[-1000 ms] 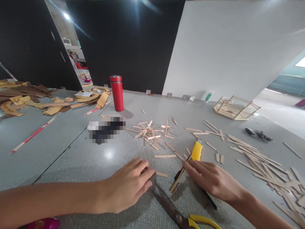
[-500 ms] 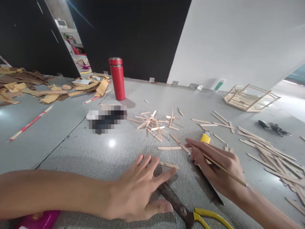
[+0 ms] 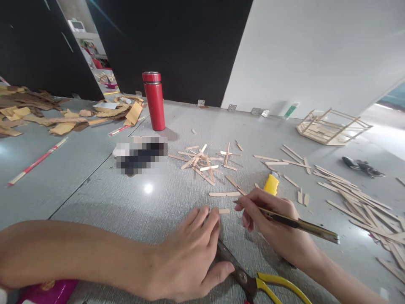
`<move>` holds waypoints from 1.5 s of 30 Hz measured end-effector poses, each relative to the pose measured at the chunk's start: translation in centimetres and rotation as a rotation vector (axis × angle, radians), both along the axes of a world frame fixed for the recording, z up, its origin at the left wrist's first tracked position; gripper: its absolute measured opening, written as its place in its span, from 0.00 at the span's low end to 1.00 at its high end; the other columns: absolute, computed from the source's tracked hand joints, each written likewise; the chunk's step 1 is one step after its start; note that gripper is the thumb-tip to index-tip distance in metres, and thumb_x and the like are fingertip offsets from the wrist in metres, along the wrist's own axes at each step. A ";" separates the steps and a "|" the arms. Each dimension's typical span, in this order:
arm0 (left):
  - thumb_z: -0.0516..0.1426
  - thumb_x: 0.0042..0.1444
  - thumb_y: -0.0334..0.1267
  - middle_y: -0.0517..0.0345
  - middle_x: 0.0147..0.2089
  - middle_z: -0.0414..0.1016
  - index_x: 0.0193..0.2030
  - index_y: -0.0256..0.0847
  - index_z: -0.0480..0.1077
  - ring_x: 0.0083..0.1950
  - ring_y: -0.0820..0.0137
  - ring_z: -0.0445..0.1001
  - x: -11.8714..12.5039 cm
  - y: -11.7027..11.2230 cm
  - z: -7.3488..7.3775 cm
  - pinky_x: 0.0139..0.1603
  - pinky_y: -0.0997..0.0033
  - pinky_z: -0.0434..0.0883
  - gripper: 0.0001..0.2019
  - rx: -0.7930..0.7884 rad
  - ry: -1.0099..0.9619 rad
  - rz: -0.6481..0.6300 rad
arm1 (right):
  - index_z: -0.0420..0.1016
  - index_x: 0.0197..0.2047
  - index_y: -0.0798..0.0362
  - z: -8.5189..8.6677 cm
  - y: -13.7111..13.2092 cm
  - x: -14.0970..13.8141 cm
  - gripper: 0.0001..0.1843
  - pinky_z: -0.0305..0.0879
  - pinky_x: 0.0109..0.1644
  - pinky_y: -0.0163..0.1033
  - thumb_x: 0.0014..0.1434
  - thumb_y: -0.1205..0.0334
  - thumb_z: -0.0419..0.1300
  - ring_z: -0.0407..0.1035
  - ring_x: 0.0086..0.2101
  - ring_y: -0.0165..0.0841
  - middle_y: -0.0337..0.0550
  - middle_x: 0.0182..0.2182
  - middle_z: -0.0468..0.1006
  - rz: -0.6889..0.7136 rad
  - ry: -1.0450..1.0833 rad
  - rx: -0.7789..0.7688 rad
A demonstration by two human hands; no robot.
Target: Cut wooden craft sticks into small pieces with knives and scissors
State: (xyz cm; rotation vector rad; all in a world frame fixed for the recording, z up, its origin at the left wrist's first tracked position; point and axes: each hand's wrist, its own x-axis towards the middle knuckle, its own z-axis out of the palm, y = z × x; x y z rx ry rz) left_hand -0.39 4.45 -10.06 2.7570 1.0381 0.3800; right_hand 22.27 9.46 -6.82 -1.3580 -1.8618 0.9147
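Note:
My left hand (image 3: pixel 190 253) lies over the table, fingers close together and bent down, thumb apart. Its fingertips hold a short wooden craft stick (image 3: pixel 224 211) against the tabletop; only one end shows. Partly under that hand are dark-bladed shears (image 3: pixel 242 276) with yellow handles. My right hand (image 3: pixel 268 211) is closed in a pen grip around a slim brass-coloured craft knife (image 3: pixel 303 226), whose dark pointed tip is just right of the held stick. Another craft stick (image 3: pixel 224 194) lies just beyond both hands. A yellow utility knife (image 3: pixel 271 184) rests behind the right hand.
Cut sticks (image 3: pixel 202 160) lie heaped mid-table, with more sticks (image 3: pixel 357 198) at right. A red flask (image 3: pixel 155 101) stands near the black panel. Cardboard scraps (image 3: pixel 63 116) are at left, a wooden stick frame (image 3: pixel 332 126) back right. A purple object (image 3: pixel 49 291) sits below my left forearm.
My left hand's spread fingers have drawn together over the stick, covering more of it. My right hand has turned, bringing the craft knife's tip down and left towards the stick.

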 end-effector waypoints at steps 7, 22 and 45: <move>0.43 0.73 0.57 0.33 0.57 0.69 0.74 0.19 0.55 0.54 0.49 0.67 0.2 0.3 0.1 0.57 0.47 0.70 0.39 -0.011 -0.004 0.028 | 0.72 0.32 0.49 -1.2 -0.1 -0.4 0.18 0.64 0.26 0.36 0.71 0.49 0.59 0.68 0.20 0.30 0.34 0.20 0.74 -0.053 -0.078 0.110; 0.52 0.70 0.50 0.37 0.58 0.67 0.58 0.31 0.69 0.62 0.48 0.65 -0.1 0.6 0.8 0.65 0.45 0.68 0.23 -0.101 -0.122 -0.078 | 0.70 0.29 0.49 -1.8 -0.5 -0.3 0.20 0.63 0.26 0.35 0.69 0.47 0.62 0.64 0.20 0.29 0.33 0.18 0.73 -0.135 -0.022 0.099; 0.47 0.75 0.49 0.23 0.78 0.44 0.77 0.36 0.55 0.80 0.41 0.37 -1.3 0.8 -0.4 0.77 0.38 0.50 0.30 -0.128 -0.051 -0.180 | 0.64 0.23 0.48 -2.9 -1.5 -1.7 0.23 0.57 0.21 0.34 0.72 0.54 0.55 0.59 0.16 0.27 0.30 0.14 0.65 0.001 -0.083 0.007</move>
